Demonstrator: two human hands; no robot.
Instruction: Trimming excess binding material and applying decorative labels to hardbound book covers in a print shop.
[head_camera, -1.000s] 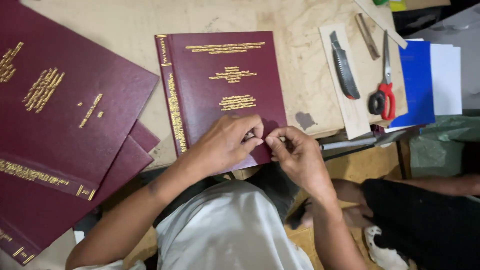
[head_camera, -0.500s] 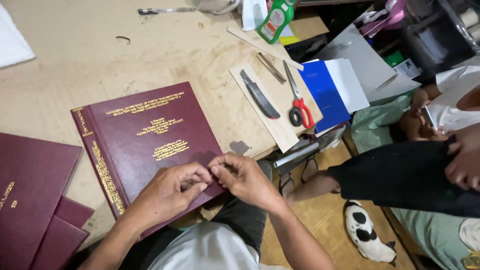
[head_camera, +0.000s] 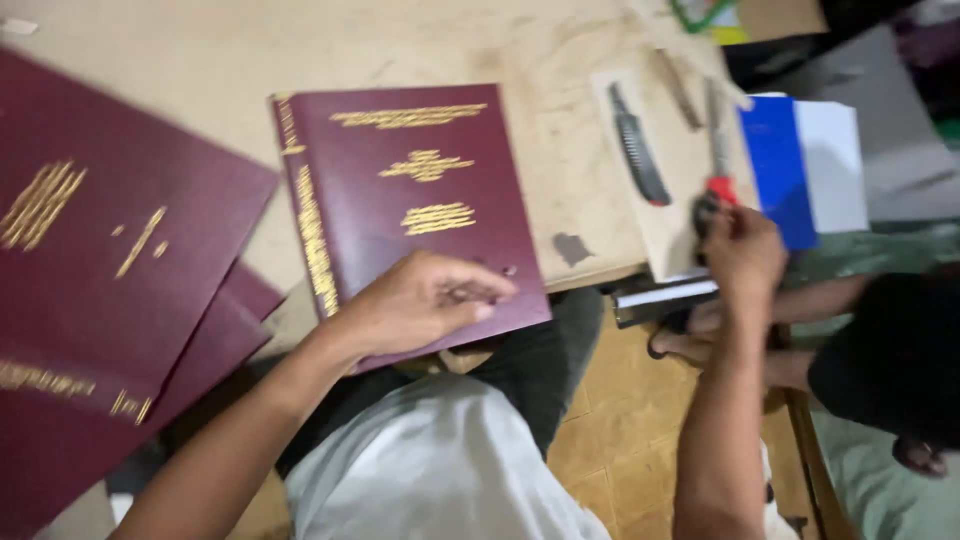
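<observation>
Under the left hand (head_camera: 420, 300) lies a maroon book cover (head_camera: 400, 200) with gold lettering, fingers spread flat on its near corner, seemingly to keep it from sliding off the surface (head_camera: 420, 50). Well apart, the right hand (head_camera: 742, 250) closes around the red scissor handles (head_camera: 722, 190). Beyond it rest a black utility knife (head_camera: 638, 158) and blue and white sheets (head_camera: 805, 165); more maroon covers (head_camera: 90, 280) are stacked left.

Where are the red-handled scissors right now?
In the head view, the scissors lie on the right of the wooden table, between the black utility knife and the blue sheet; the right hand is at their handles.
</observation>
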